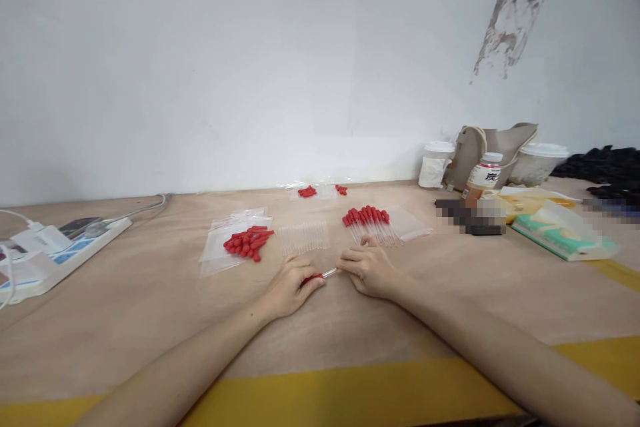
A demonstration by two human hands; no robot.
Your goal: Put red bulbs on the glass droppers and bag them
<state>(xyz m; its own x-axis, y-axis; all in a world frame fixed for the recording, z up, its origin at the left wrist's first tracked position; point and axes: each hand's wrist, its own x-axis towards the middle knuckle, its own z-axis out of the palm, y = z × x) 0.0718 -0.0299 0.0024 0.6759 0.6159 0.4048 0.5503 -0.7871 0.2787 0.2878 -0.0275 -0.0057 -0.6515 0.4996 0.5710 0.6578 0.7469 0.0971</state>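
Near the table's middle, my left hand [293,285] is closed around a red rubber bulb [314,277], mostly hidden by the fingers. My right hand [369,268] pinches a thin clear dropper tube [330,273], whose other end meets the bulb; how deep it sits I cannot tell. Beyond my left hand lies a pile of loose red rubber bulbs [246,243] on clear plastic bags [214,247]. A row of clear tubes [303,236] lies between the piles. Past my right hand are several droppers [369,219] with red bulbs on clear tubes, side by side.
Another plastic bag [413,223] lies right of the droppers. More red bulbs [307,191] lie by the wall. A power strip [75,260] with cables is at left. At right stand a bottle [483,180], lidded cups [436,163], a bag [467,150] and a tissue pack [565,233].
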